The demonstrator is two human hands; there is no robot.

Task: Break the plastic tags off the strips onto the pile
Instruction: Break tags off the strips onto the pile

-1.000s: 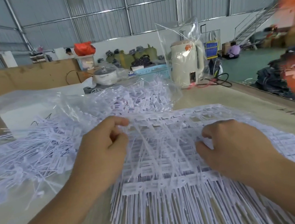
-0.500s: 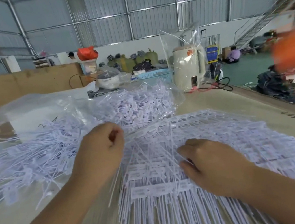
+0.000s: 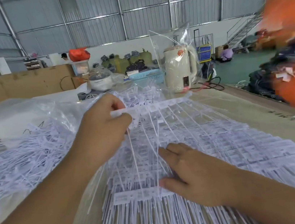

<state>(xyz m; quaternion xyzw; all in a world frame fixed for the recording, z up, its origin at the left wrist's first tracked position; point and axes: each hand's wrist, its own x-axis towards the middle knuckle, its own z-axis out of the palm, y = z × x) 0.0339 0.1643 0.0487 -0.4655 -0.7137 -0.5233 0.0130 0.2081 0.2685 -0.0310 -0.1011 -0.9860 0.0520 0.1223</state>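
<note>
One white plastic strip of tags lifted off the stack, held level above it, thin white tails hanging down toward the near edge of the desk. Left hand curled round the strip's left end, thumb and fingers pinching it. Right hand laid flat, fingers straight, pressing down on the stack of white plastic tag strips spread across the middle and right of the tan desk. Left of the stack, a loose pile of broken-off white tags lying on a crumpled clear plastic sheet toward the desk's left edge. At the far edge, a cream electric kettle wrapped in a clear bag, a light blue plastic basket just beside it, and a small white cooker pot further left. Brown cardboard panel standing along the far left edge. Blurred orange shape at the right.
</note>
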